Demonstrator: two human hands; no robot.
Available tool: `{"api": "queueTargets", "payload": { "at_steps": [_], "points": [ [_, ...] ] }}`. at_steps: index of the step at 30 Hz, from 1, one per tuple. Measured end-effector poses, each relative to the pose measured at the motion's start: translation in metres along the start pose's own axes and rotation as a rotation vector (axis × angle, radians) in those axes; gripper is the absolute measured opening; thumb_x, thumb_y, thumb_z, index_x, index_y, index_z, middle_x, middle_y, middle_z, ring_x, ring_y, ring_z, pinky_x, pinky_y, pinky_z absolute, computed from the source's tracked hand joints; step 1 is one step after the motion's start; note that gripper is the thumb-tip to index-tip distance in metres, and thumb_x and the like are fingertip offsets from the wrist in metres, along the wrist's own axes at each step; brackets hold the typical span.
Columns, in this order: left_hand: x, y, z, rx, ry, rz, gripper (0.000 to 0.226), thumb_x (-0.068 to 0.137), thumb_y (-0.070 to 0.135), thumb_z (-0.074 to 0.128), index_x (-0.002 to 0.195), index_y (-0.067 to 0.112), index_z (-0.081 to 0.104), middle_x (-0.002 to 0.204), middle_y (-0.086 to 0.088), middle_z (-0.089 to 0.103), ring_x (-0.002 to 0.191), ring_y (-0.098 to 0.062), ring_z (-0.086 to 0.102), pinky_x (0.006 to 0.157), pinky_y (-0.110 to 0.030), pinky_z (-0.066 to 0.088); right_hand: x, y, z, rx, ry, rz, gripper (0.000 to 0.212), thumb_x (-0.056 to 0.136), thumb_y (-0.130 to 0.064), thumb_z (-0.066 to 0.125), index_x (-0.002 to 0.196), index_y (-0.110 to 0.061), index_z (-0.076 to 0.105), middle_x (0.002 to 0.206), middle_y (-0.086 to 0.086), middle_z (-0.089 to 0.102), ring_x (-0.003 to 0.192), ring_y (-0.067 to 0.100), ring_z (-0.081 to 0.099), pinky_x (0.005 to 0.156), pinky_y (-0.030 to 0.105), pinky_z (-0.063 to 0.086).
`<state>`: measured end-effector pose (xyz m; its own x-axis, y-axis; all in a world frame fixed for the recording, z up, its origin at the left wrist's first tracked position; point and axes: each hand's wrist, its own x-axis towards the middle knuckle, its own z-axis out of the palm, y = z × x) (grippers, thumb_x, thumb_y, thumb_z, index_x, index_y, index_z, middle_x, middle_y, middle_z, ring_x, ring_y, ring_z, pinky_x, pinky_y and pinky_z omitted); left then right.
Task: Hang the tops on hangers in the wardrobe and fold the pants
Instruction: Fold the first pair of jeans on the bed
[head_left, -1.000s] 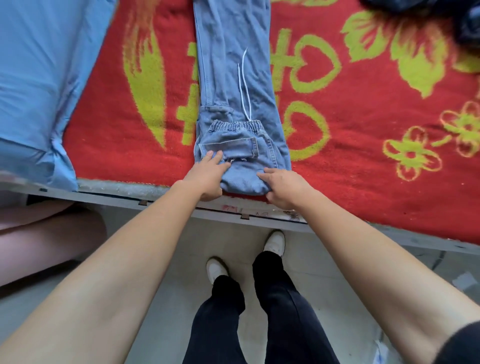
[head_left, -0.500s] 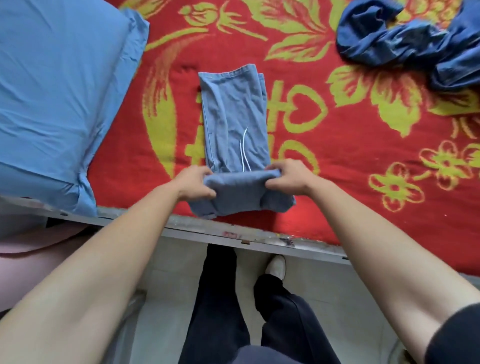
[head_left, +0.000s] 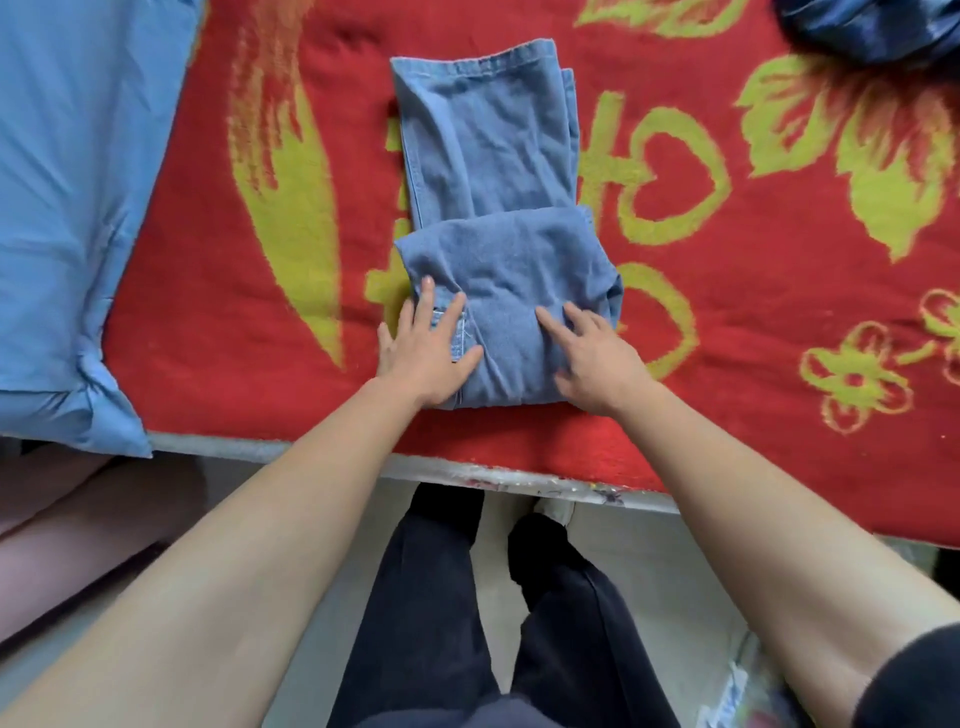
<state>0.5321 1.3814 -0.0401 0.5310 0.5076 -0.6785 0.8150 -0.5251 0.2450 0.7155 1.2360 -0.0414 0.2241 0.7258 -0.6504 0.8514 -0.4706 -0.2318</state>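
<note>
Head view is showing light-blue denim pants (head_left: 493, 156) lying partly folded on a red flowered blanket (head_left: 208, 338), near its front edge. Left hand (head_left: 426, 348) is pressing flat on the folded bundle's left side, fingers straight and spread. Right hand (head_left: 597, 358) is pressing the right side, fingers extended too, gripping nothing. A blue pillow (head_left: 67, 208) is lying at left, and a dark blue garment (head_left: 872, 26) is lying at the far right corner.
</note>
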Motion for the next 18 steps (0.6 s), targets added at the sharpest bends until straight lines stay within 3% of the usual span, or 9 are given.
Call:
{"api": "queueTargets", "payload": {
  "at_steps": [3, 5, 7, 9, 11, 14, 16, 18],
  "points": [
    [0.010, -0.013, 0.003, -0.018, -0.038, 0.027, 0.075, 0.088, 0.065, 0.045, 0.153, 0.034, 0.022, 0.165, -0.006, 0.000, 0.150, -0.027, 0.010, 0.119, -0.051, 0.017, -0.002, -0.010, 0.007, -0.032, 0.083, 0.052, 0.079, 0.076, -0.039, 0.063, 0.150, -0.027, 0.038, 0.142, 0.014, 0.043, 0.127, 0.037, 0.044, 0.100, 0.045, 0.043],
    [0.015, -0.011, -0.001, 0.170, 0.071, 0.051, 0.073, 0.078, 0.069, 0.046, 0.139, 0.029, 0.044, 0.154, -0.013, 0.027, 0.145, -0.030, 0.016, 0.117, -0.058, 0.012, 0.006, -0.013, -0.003, -0.069, 0.184, 0.040, 0.063, 0.073, -0.044, 0.059, 0.132, -0.024, 0.054, 0.126, 0.012, 0.050, 0.115, 0.035, 0.051, 0.101, 0.044, 0.038],
    [0.019, -0.001, -0.011, 0.343, 0.193, 0.112, 0.066, 0.073, 0.065, 0.046, 0.119, 0.019, 0.055, 0.138, -0.018, 0.039, 0.139, -0.034, 0.022, 0.115, -0.064, 0.008, 0.019, -0.017, -0.019, -0.079, 0.320, 0.004, 0.050, 0.075, -0.042, 0.056, 0.119, -0.017, 0.061, 0.130, 0.016, 0.050, 0.121, 0.036, 0.049, 0.108, 0.046, 0.031],
    [0.029, 0.008, -0.021, 0.358, 0.318, 0.188, 0.056, 0.079, 0.051, 0.047, 0.118, 0.012, 0.054, 0.143, -0.022, 0.036, 0.141, -0.036, 0.023, 0.115, -0.064, 0.008, 0.036, -0.021, -0.037, -0.072, 0.431, 0.002, 0.053, 0.078, -0.036, 0.056, 0.126, -0.013, 0.058, 0.145, 0.022, 0.042, 0.136, 0.039, 0.039, 0.115, 0.050, 0.022],
    [0.046, 0.014, -0.033, 0.240, 0.409, 0.201, 0.058, 0.087, 0.038, 0.044, 0.137, 0.009, 0.045, 0.155, -0.021, 0.026, 0.147, -0.035, 0.018, 0.118, -0.060, 0.008, 0.057, -0.023, -0.056, -0.054, 0.430, 0.029, 0.066, 0.082, -0.031, 0.054, 0.144, -0.012, 0.045, 0.159, 0.021, 0.026, 0.148, 0.038, 0.023, 0.120, 0.053, 0.014],
    [0.080, 0.014, -0.050, 0.084, 0.320, 0.094, 0.064, 0.098, 0.036, 0.037, 0.154, 0.010, 0.020, 0.161, -0.014, 0.019, 0.150, -0.029, 0.013, 0.119, -0.058, 0.004, 0.091, -0.017, -0.077, -0.064, 0.276, 0.047, 0.075, 0.089, -0.033, 0.046, 0.158, -0.016, 0.021, 0.165, 0.015, 0.011, 0.153, 0.034, 0.005, 0.122, 0.052, 0.008],
    [0.097, 0.008, -0.054, 0.075, 0.206, 0.049, 0.060, 0.102, 0.039, 0.032, 0.154, 0.011, 0.020, 0.154, -0.014, 0.033, 0.144, -0.031, 0.026, 0.116, -0.059, 0.012, 0.104, -0.011, -0.080, -0.090, 0.149, 0.047, 0.072, 0.094, -0.035, 0.043, 0.159, -0.017, 0.017, 0.163, 0.012, 0.021, 0.153, 0.032, 0.009, 0.121, 0.051, 0.010],
    [0.099, 0.001, -0.052, 0.092, 0.185, 0.063, 0.049, 0.104, 0.041, 0.030, 0.142, 0.012, 0.038, 0.139, -0.016, 0.048, 0.129, -0.035, 0.042, 0.107, -0.056, 0.029, 0.103, -0.011, -0.072, -0.082, 0.099, 0.041, 0.067, 0.095, -0.034, 0.042, 0.156, -0.016, 0.024, 0.153, 0.014, 0.037, 0.147, 0.031, 0.024, 0.118, 0.050, 0.016]
  ]
}}
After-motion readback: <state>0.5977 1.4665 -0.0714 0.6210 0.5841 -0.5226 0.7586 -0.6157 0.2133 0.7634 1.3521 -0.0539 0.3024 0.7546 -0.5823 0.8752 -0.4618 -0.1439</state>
